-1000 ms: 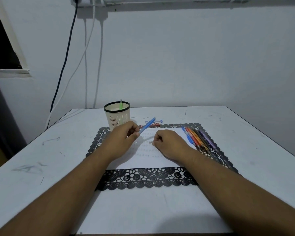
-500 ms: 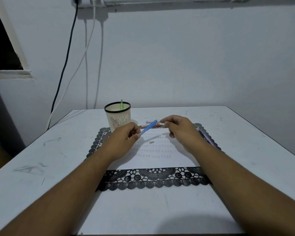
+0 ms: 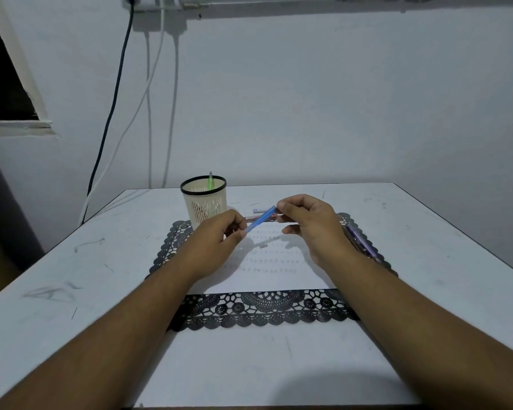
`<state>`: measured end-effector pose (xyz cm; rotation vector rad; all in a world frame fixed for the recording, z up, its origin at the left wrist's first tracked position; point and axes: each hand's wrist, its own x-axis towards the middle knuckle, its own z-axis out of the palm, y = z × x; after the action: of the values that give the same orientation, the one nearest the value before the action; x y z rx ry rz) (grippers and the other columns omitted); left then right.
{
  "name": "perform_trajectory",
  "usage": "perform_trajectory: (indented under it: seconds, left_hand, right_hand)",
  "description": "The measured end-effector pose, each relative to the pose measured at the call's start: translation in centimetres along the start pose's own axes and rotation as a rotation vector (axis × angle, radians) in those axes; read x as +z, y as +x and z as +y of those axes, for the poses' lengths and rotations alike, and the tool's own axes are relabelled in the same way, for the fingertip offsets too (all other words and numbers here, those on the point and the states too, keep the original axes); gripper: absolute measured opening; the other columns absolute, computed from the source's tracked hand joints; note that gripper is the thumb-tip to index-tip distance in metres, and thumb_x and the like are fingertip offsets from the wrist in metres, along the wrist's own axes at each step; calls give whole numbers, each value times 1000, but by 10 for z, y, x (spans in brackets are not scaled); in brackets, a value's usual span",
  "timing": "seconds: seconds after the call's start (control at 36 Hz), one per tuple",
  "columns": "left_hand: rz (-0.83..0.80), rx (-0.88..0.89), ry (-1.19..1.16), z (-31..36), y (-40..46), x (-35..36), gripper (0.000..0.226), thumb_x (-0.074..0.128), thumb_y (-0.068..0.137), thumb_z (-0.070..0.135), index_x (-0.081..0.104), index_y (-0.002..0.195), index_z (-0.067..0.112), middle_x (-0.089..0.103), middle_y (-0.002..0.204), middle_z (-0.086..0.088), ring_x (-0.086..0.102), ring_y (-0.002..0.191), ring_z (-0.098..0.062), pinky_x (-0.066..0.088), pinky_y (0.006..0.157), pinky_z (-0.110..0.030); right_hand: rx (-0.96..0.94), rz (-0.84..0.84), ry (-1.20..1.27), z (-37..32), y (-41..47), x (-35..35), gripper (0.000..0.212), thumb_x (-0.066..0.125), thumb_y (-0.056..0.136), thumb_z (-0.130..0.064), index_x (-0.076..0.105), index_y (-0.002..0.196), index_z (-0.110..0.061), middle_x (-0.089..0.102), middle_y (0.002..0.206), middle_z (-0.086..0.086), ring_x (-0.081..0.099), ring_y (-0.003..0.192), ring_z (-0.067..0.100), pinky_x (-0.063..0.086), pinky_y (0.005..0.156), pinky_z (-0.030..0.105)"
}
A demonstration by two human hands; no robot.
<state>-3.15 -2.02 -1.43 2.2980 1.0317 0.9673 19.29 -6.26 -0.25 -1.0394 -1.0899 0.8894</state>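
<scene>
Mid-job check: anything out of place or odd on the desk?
A small loose piece lies alone on the paper, under the blue pen held by the left hand and right hand; too small to identify. Dark scuffs mark the table. Nothing spilled or tipped.

paper (image 3: pixel 267 276) on mat (image 3: pixel 264 312) | cup (image 3: pixel 205 207) at mat's back-left corner | pen (image 3: pixel 261 222) over paper | spare pens (image 3: pixel 360 241) right of paper

White rectangular tabletop (image 3: pixel 412 232) seen scuffed; grey scribbled marks (image 3: pixel 51 292) noted near left edge. Black lace-patterned rectangular placemat (image 3: pixel 267 312) laid flat across centre. Cream perforated pen cup with black rim (image 3: pixel 206 207) stood upright at mat's far left corner; whether on mat or bare table cannot be told. Small white-and-blue oblong item (image 3: pixel 258 211) laid just beyond mat's far edge.
</scene>
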Motion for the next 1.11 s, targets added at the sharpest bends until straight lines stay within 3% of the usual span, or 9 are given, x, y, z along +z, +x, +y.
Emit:
perform_trajectory:
  seconds: [0.39,0.58,0.81,1.11]
  left_hand:
    - [41,51,154,7,-1,-3,7,59,104,24,61,100,30,62,91,13,57,84,-11,50,73,-36]
    - [40,53,204,10,-2,-3,9,59,104,25,58,98,32,60,92,14,55,84,-8,48,71,-32]
    - [49,54,258,12,-2,-4,9,59,104,27,57,99,34,60,93,15,56,84,-11,54,73,-42]
    - [53,49,241,12,-2,-4,7,58,105,28,58,100,33,60,93,14,56,84,-12,54,74,-44]
  right_hand:
    - [-1,26,-11,0,-1,2,11,77,94,-26,78,90,-16,80,91,7,72,77,15,55,59,28]
    - [7,28,-36,0,-3,1,11,77,95,-28,78,87,-20,80,92,4,71,75,14,54,54,28]
    - [-51,7,-98,-1,-4,-1,10,76,96,-27,77,91,-19,80,92,4,73,77,15,55,55,28]
    - [-70,20,-111,0,-3,-1,6,78,93,-25,81,89,-28,79,93,1,72,81,11,56,59,28]
